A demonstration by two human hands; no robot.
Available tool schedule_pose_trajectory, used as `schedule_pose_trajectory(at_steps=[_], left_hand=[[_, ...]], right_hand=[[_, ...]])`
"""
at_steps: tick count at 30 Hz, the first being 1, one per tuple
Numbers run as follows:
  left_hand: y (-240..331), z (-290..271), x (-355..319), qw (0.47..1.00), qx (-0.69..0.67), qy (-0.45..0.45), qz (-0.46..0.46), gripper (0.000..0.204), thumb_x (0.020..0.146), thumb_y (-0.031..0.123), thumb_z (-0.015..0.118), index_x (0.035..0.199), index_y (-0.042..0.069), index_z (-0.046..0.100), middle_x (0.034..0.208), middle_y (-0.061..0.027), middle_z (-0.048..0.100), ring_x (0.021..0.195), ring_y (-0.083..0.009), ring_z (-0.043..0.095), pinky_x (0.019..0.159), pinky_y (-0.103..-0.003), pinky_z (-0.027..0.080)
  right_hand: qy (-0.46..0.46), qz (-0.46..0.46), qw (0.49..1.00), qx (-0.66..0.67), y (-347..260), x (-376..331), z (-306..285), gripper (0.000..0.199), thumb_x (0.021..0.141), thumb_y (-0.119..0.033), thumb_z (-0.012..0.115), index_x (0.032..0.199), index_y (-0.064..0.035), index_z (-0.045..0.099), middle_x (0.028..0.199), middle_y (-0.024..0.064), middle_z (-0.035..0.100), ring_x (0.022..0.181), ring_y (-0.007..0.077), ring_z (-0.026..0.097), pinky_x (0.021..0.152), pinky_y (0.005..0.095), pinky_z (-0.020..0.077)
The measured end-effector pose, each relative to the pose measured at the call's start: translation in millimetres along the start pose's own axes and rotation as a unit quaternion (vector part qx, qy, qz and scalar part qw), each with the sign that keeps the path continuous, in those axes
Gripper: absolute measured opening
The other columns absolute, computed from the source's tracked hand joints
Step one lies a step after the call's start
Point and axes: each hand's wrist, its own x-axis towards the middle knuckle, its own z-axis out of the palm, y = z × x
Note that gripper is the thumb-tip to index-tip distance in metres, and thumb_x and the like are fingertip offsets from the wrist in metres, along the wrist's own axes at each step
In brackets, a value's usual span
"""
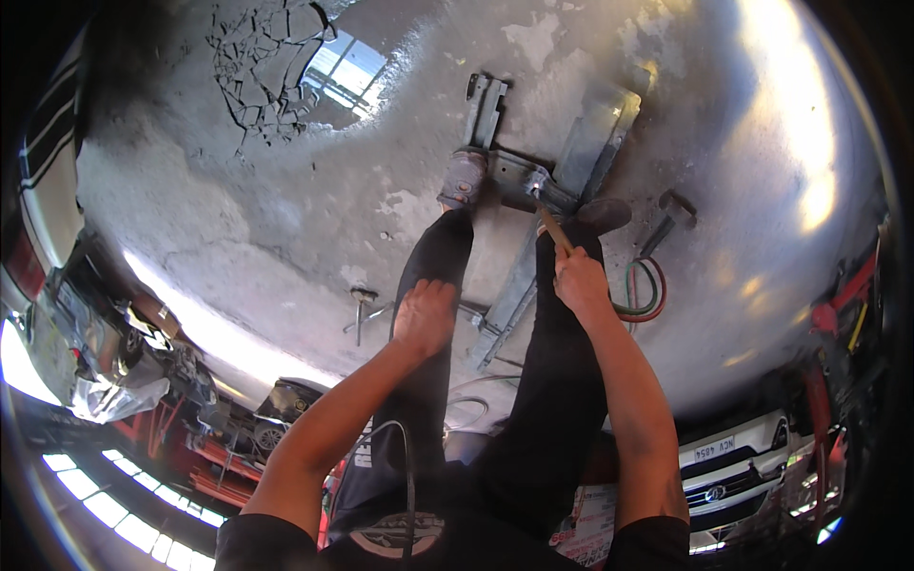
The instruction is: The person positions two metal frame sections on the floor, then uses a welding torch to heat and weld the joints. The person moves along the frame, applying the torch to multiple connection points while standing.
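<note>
My right hand (580, 279) grips the tan handle of what looks like a hammer (554, 229). The tool's metal end meets the crosspiece of a grey steel frame (512, 173) on the floor; exact contact is too small to tell. My left hand (426, 314) rests on my left leg near the knee, holding nothing, its fingers bent over the dark trousers. My left shoe (464, 178) presses on or against the frame's left end. My right shoe (606, 215) is beside the wider steel rail (594, 143).
A dark-headed hammer (674, 211) lies to the right, near looped green and red hoses (659, 290). A T-shaped metal tool (361, 303) is left of my leg. Cracked, peeling coating (262, 81) marks the far floor. A white vehicle (733, 471) stands behind me on the right.
</note>
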Motion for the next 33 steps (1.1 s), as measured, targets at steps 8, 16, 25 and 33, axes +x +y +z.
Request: schedule_pose_trajectory(at_steps=[8,16,25,33], left_hand=[[16.8,-13.9,4.0,0.999,-0.028,0.0,-0.03,0.021,0.083,0.004,0.06,0.103,0.004,0.065,0.098,-0.0156,0.066,0.096,-0.0377,0.061,0.086,-0.049,0.051],[15.5,11.0,-14.6,1.0,-0.001,0.012,-0.025,0.011,0.083,0.007,0.06,0.094,0.006,0.062,0.094,-0.0134,0.065,0.094,-0.0351,0.061,0.082,-0.048,0.05],[-8.9,7.9,-6.4,0.998,-0.033,-0.017,-0.045,0.015,0.086,0.007,0.06,0.101,0.004,0.062,0.099,-0.017,0.066,0.098,-0.0388,0.061,0.088,-0.051,0.05],[-17.1,13.0,-9.1,0.998,-0.042,-0.011,-0.044,0.016,0.086,0.008,0.061,0.101,0.004,0.063,0.1,-0.0175,0.066,0.1,-0.0387,0.061,0.089,-0.051,0.051]], right_hand=[[0.017,-0.017,0.999,0.035,10.4,0.9,-6.8,0.023,0.093,-0.015,0.061,0.11,-0.0005,0.066,0.088,0.0224,0.064,0.074,0.0372,0.072,0.065,0.0454,0.0609],[0.011,-0.061,0.998,0.004,26.1,-6.9,-15.6,0.04,0.087,-0.013,0.066,0.124,-0.0007,0.064,0.089,0.0204,0.064,0.074,0.0327,0.071,0.065,0.042,0.0615],[0.023,-0.006,1.0,0.007,-2.5,-2.4,3.9,0.031,0.093,-0.017,0.062,0.121,-0.0011,0.064,0.093,0.0219,0.064,0.073,0.0373,0.072,0.066,0.0444,0.0619],[-0.011,0.006,0.999,-0.033,-7.0,-6.2,1.6,0.061,0.082,-0.023,0.076,0.137,-0.0031,0.06,0.094,0.0204,0.064,0.077,0.0332,0.073,0.07,0.0394,0.0621]])
